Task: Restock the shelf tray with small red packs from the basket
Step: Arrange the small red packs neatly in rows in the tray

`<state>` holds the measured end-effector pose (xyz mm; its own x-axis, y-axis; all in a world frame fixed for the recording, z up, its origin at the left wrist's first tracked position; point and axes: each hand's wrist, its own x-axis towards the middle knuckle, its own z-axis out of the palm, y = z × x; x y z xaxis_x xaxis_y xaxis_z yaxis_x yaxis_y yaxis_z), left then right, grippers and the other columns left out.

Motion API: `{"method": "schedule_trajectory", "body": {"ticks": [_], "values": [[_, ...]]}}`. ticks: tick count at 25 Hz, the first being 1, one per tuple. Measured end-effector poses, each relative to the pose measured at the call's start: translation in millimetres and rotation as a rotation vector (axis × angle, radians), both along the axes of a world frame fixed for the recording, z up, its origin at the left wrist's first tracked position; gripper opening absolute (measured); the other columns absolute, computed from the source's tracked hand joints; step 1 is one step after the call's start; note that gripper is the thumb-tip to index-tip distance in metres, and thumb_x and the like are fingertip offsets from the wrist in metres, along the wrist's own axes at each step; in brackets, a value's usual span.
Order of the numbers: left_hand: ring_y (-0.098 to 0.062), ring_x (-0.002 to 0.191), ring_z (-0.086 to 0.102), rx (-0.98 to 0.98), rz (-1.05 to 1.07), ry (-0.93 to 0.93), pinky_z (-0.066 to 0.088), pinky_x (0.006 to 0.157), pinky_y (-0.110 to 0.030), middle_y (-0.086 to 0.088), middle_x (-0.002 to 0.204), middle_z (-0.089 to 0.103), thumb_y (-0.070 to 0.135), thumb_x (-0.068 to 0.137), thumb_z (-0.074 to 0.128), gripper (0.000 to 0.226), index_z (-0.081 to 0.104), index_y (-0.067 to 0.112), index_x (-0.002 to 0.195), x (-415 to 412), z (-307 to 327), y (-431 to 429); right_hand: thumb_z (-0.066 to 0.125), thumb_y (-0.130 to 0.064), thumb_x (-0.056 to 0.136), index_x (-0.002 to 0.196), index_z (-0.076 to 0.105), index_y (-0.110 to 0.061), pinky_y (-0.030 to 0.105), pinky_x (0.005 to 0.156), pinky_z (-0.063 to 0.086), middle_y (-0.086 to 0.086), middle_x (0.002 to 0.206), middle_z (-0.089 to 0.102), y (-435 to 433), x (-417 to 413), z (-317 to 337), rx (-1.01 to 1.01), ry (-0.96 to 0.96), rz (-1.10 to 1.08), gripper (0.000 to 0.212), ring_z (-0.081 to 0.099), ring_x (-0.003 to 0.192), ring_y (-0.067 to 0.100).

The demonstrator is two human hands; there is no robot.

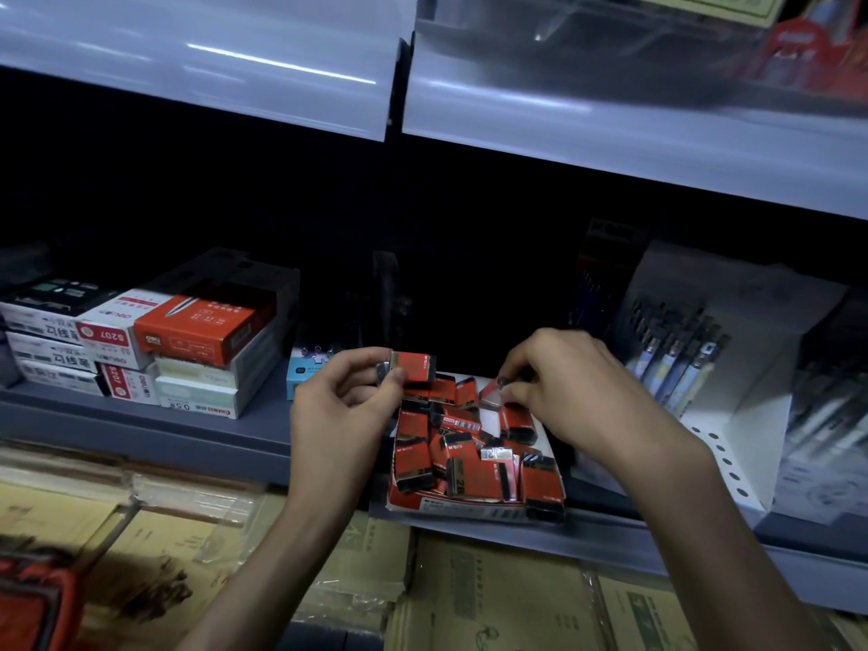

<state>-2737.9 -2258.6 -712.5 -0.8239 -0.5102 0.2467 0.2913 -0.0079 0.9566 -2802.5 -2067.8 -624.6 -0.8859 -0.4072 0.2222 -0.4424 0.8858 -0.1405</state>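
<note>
Dim shelf (225, 429), tray (469, 509) at its edge, left hand (338, 415) and right hand (563, 392) each pinching a red pack (413, 366).

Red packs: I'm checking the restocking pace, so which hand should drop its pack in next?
Probably right: the right hand pinches a pack directly over the tray; the left hand holds its pack at the tray's back-left corner.
</note>
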Motion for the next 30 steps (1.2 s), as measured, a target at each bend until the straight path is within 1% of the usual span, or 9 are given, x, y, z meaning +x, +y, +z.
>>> {"method": "schedule_trajectory", "body": {"ticks": [7,10,12,15,18,21,24,27,30], "values": [[-0.031,0.086,0.074,0.002,0.002,0.002,0.063,0.072,-0.038,-0.01,0.092,0.076,0.015,0.091,0.076,0.017,0.074,0.018,0.107,-1,0,1,0.073,-0.033,0.092,0.108,0.076,-0.026,0.037,0.081,0.059,-0.001,0.104,0.072,1,11,12,-0.072,0.067,0.0,0.018,0.068,0.095,0.019],[-0.03,0.086,0.074,0.0,0.006,0.0,0.063,0.072,-0.037,-0.009,0.092,0.076,0.014,0.091,0.076,0.017,0.074,0.018,0.107,-1,0,1,0.078,-0.031,0.089,0.102,0.077,-0.027,0.036,0.079,0.061,-0.005,0.095,0.073,-12,13,1,-0.101,0.025,0.086,0.014,0.07,0.087,0.013],[-0.031,0.086,0.073,0.002,0.006,0.004,0.063,0.072,-0.038,-0.01,0.092,0.076,0.013,0.091,0.076,0.016,0.074,0.018,0.106,-1,0,2,0.078,-0.028,0.089,0.104,0.078,-0.026,0.035,0.081,0.061,-0.003,0.099,0.073,-15,11,-9,-0.077,-0.036,0.101,0.016,0.07,0.089,0.013],[-0.03,0.085,0.074,0.001,0.015,-0.004,0.064,0.074,-0.041,-0.008,0.091,0.076,0.013,0.09,0.077,0.016,0.075,0.019,0.105,0,1,1,0.075,-0.025,0.092,0.113,0.077,-0.027,0.024,0.085,0.056,-0.008,0.11,0.074,-11,6,-10,-0.113,-0.133,0.089,0.021,0.067,0.095,0.005],[-0.029,0.085,0.075,0.006,0.006,-0.005,0.064,0.075,-0.042,-0.008,0.09,0.076,0.015,0.089,0.077,0.017,0.075,0.019,0.105,0,1,0,0.07,-0.025,0.096,0.116,0.076,-0.028,0.015,0.088,0.047,-0.013,0.118,0.073,-1,5,-2,-0.167,-0.103,0.081,0.021,0.065,0.106,0.002],[-0.029,0.084,0.075,0.008,0.006,-0.004,0.064,0.073,-0.039,-0.008,0.09,0.076,0.015,0.089,0.077,0.017,0.074,0.019,0.106,0,1,0,0.069,-0.025,0.097,0.115,0.076,-0.03,0.011,0.081,0.043,-0.013,0.117,0.072,7,9,10,-0.165,-0.134,0.065,0.021,0.064,0.103,0.001],[-0.027,0.083,0.075,0.014,0.008,0.0,0.064,0.071,-0.035,-0.007,0.089,0.077,0.013,0.09,0.077,0.016,0.075,0.019,0.105,0,1,1,0.069,-0.028,0.097,0.108,0.076,-0.036,0.015,0.068,0.049,-0.013,0.104,0.072,10,21,20,-0.174,-0.216,0.081,0.015,0.064,0.079,0.0],[-0.024,0.082,0.075,0.013,0.013,-0.001,0.063,0.069,-0.031,-0.004,0.088,0.077,0.013,0.09,0.077,0.016,0.075,0.02,0.104,-1,1,1,0.069,-0.031,0.096,0.111,0.067,-0.042,0.026,0.069,0.056,-0.01,0.086,0.068,7,33,28,-0.311,-0.32,0.182,0.019,0.066,0.071,0.005],[-0.022,0.082,0.075,0.008,0.013,0.004,0.063,0.068,-0.026,-0.002,0.087,0.077,0.013,0.09,0.077,0.016,0.075,0.019,0.105,0,1,1,0.073,-0.034,0.092,0.113,0.057,-0.039,0.034,0.077,0.058,-0.006,0.089,0.062,4,34,23,-0.331,-0.433,0.218,0.026,0.066,0.077,0.008]]}}
